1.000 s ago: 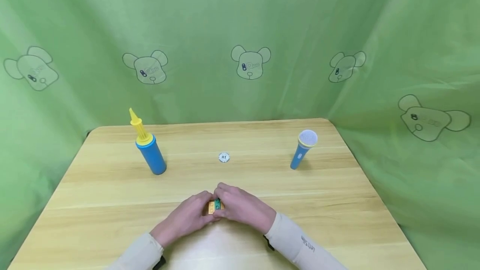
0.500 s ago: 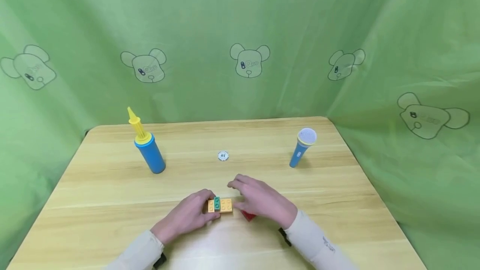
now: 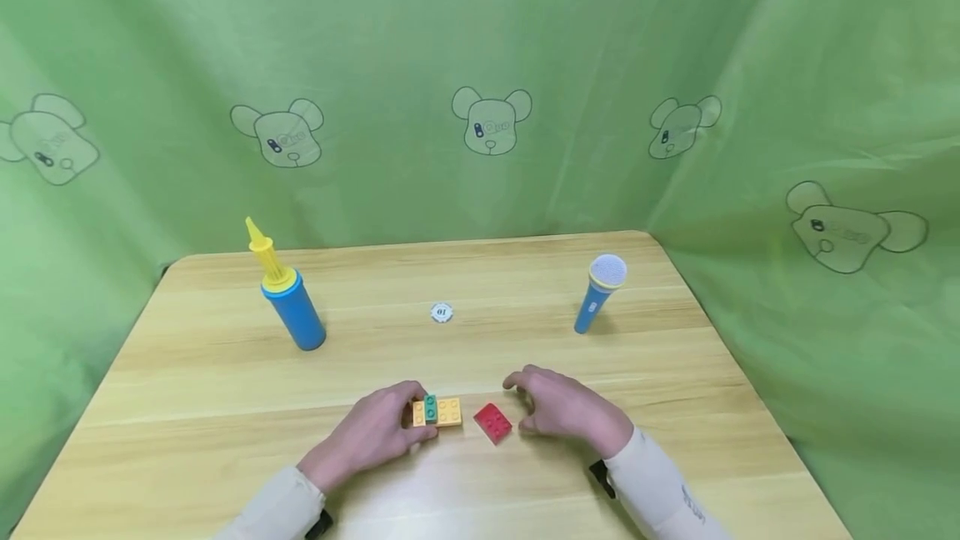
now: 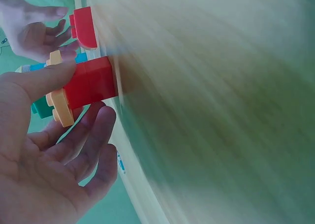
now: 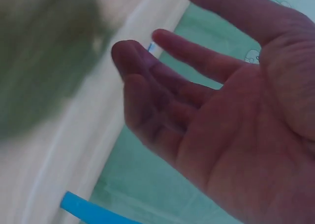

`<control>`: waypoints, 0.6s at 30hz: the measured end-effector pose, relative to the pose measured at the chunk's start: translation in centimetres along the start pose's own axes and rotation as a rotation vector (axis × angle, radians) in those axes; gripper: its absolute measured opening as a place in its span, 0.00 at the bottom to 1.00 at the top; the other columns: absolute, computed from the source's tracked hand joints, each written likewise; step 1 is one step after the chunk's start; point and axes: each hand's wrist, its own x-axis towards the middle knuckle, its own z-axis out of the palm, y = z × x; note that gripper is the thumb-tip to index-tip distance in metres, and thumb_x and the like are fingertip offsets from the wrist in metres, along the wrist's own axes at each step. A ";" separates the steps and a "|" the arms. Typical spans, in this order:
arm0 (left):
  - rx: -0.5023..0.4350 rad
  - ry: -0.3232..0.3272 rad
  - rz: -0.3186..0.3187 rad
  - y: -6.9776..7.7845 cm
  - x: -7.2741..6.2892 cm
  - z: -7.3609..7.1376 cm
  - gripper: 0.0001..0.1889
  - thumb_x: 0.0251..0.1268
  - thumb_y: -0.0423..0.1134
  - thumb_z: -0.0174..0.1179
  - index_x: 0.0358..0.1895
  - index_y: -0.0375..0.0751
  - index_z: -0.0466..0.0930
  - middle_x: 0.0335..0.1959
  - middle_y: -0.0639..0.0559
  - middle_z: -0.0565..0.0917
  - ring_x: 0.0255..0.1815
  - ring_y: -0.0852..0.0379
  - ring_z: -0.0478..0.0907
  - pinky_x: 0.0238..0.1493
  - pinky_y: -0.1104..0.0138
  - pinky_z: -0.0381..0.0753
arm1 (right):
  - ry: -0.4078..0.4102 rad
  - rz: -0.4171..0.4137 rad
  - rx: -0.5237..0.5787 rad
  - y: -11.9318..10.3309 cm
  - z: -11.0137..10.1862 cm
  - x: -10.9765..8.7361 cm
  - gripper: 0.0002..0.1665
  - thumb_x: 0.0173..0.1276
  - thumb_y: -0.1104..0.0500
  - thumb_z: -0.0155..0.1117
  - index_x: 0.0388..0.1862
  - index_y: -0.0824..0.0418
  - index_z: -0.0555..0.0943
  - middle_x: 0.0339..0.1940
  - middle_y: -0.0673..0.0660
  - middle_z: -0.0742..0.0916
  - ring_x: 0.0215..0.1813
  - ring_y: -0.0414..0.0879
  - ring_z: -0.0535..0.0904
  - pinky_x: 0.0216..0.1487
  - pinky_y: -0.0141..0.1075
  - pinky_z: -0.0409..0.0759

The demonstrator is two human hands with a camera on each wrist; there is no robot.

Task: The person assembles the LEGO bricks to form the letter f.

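Near the table's front middle, my left hand (image 3: 378, 425) pinches a small stack of toy building blocks (image 3: 449, 412) between thumb and fingers. Its top shows a light orange brick with studs and a narrow green brick (image 3: 431, 408) across it. The left wrist view shows red bricks (image 4: 93, 81) as the lower part, close to the tabletop. A separate red building block (image 3: 492, 423) with a rounded end lies studs up, just right of the stack. My right hand (image 3: 568, 412) is to the right of that block, fingers loosely bent, nothing held.
A blue hand pump (image 3: 297, 311) with a yellow nozzle stands at the left. The round white chip (image 3: 442, 312) marked 10 lies at mid-table. At the right is a blue toy microphone (image 3: 596, 294). Green curtains (image 3: 480, 190) hang behind the wooden table (image 3: 225, 407).
My right hand has come away from the stack and moved right, leaving the separate red block on the table. The left hand keeps its hold on the stack.
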 end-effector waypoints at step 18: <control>-0.027 -0.008 -0.046 0.0 0.1 0.1 0.20 0.59 0.52 0.71 0.47 0.46 0.79 0.25 0.63 0.76 0.23 0.66 0.70 0.24 0.70 0.72 | -0.040 -0.284 -0.044 0.5 2.0 0.3 0.43 0.53 0.84 0.58 0.59 0.45 0.85 0.53 0.52 0.79 0.49 0.43 0.73 0.52 0.39 0.77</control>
